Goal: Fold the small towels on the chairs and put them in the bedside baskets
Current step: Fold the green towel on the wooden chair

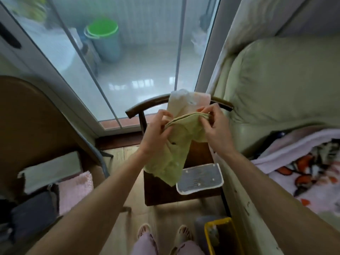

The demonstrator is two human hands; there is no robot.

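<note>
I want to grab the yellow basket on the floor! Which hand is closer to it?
Right. The right hand grips the green towel above the chair, more over the yellow basket's side; the left hand grips it farther left.

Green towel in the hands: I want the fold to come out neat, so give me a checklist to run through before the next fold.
1. Left hand pinches the top edge of the green towel: ok.
2. Right hand pinches the same edge at the other end: ok.
3. Top edge layers lined up between the hands: ok, they look even.
4. Lower part hangs flat: not ok, it is bunched and twisted.
5. Seat of the wooden chair free to lay it on: not ok, a white-edged grey cloth lies on it.
6. Yellow basket has room: cannot tell.
</note>
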